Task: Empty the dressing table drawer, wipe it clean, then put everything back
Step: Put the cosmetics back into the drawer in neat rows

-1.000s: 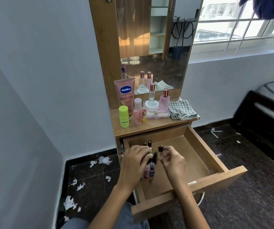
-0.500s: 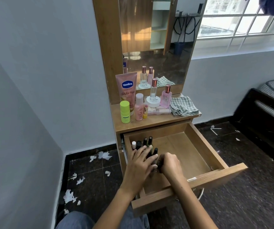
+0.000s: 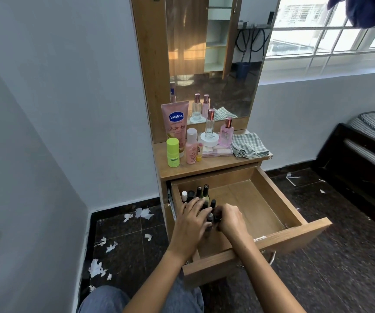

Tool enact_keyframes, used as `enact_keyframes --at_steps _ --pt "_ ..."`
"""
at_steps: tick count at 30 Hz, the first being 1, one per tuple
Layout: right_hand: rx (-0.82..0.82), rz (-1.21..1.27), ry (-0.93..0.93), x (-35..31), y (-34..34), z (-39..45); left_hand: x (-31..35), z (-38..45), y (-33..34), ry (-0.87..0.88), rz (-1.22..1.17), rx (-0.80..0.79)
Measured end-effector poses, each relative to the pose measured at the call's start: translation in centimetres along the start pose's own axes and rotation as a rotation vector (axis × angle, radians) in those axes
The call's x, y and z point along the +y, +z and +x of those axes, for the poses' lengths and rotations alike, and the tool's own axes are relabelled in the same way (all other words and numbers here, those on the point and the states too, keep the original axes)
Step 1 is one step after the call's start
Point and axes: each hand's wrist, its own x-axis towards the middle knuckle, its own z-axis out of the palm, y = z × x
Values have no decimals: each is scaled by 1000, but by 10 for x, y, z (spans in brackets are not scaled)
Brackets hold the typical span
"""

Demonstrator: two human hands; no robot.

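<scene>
Both hands are down in the open drawer [image 3: 279, 201], at its left side, where I count roughly eight small dark-capped bottles [image 3: 205, 195] standing upright in a tight cluster. From my feed the left hand [image 3: 192, 219] lies palm down with its fingers spread nearly straight, resting against the near bottles. The right hand [image 3: 231, 219] is curled into a loose fist just beside it, fingers wrapped round one of the bottles at the cluster's right edge. The drawer is pulled well out from under the dressing table [image 3: 206, 169]; its pale wooden floor is bare on the right. On the tabletop I count one pink Vaseline tube [image 3: 175, 124], one green bottle [image 3: 173, 152], one small pink bottle [image 3: 191, 146], two tall perfume bottles [image 3: 226, 133], one white jar [image 3: 209, 140] and one folded checked cloth [image 3: 248, 145]. Behind them stands one mirror [image 3: 213, 55]. White paper scraps [image 3: 111, 245] litter the dark floor at left.
</scene>
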Motion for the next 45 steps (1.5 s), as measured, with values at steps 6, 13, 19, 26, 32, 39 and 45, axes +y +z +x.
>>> enact_keyframes --at_steps 6,13,19,26,32,39,45 --pt "-4 -4 12 -1 0 -1 0 -1 0 20 1 9" --pt "138 -15 59 2 -1 -3 -2 0 2 41 13 -2" --pt "430 116 -46 -8 -19 1 -4 2 4 97 32 17" --pt "469 214 -342 -57 -43 45 -8 1 10 49 8 -3" --pt "437 116 -471 -81 -48 83 -7 -1 9 58 -10 -12" --pt "582 199 -494 -85 -57 91 -6 -2 8 71 -7 -25" --pt "614 387 -457 -67 -65 77 -6 -1 6 84 31 -6"
